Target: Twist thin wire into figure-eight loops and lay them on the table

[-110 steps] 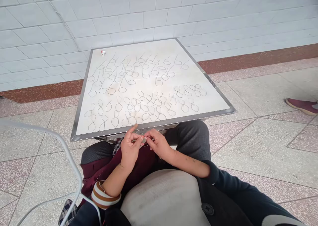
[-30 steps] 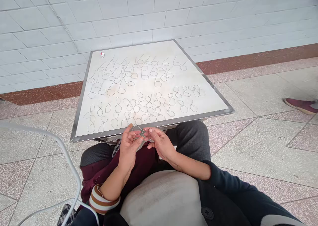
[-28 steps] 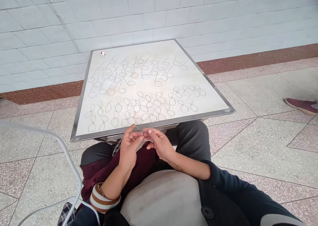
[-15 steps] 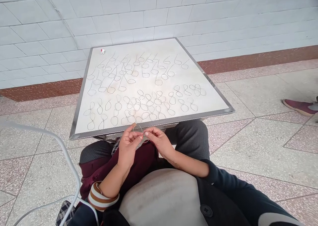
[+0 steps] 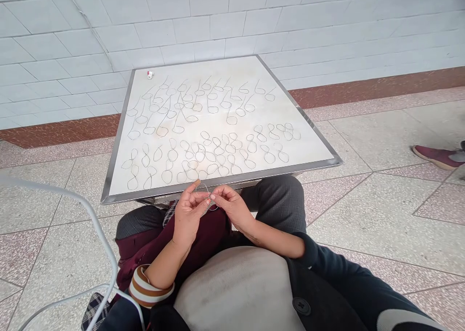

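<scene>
Over my lap, just in front of the table's near edge, a thin wire loop [image 5: 208, 187] is pinched between both hands. My left hand [image 5: 189, 213] grips it between thumb and fingertips, with the index finger stretched up beside the upper loop. My right hand [image 5: 234, 207] pinches the wire at the crossing, its thumb and fingertips closed. A lower loop hangs partly hidden below the fingers. On the white table [image 5: 305, 147] lie many bent wires: figure-eight wire loops [image 5: 172, 154] in the near half and single loops with straight tails [image 5: 231, 120] farther back.
A small red and white object [image 5: 150, 74] stands at the table's far left corner. The table has a metal rim [image 5: 232, 178] close to my knees. A grey-white curved tube [image 5: 98, 224] rises at the left. Another person's shoe [image 5: 436, 156] shows at the right.
My fingers have shifted slightly at the wire crossing, and the upper loop looks turned a little to the right. The wires on the table have stayed in place.
</scene>
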Available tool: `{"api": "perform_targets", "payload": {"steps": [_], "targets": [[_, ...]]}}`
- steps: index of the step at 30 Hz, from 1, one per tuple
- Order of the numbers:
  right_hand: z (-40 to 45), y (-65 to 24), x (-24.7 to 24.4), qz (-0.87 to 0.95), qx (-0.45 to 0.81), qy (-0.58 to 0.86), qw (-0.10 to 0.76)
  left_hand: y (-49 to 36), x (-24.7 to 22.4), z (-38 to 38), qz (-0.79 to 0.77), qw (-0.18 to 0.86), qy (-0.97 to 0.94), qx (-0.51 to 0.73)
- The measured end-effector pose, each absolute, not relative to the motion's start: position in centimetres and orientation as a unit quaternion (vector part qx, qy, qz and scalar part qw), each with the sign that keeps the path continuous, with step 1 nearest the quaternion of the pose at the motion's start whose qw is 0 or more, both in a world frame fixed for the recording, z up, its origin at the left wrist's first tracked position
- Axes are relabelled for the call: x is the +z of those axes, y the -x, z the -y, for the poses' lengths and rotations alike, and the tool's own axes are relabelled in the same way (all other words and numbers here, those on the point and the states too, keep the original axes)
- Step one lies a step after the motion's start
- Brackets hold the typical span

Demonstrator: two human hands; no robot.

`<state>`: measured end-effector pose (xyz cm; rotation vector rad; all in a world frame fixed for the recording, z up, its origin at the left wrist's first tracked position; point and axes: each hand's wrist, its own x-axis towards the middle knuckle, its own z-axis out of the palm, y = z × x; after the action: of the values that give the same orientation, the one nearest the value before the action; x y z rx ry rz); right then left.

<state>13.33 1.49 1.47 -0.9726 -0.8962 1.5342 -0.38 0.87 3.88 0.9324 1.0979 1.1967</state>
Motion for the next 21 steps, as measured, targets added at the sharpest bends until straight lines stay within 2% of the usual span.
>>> {"api": "perform_targets", "payload": {"steps": [15,21], "targets": [[-1.32,-13.23,1.23,0.432,0.604,0.426,0.516,0.26,3.44,-0.89,-0.473,0.59,-0.38,0.533],[-1.17,-13.39,1.06,0.433,0.632,0.418,0.489,0.28,3.51,-0.92,-0.468,0.592,-0.38,0.535]]}}
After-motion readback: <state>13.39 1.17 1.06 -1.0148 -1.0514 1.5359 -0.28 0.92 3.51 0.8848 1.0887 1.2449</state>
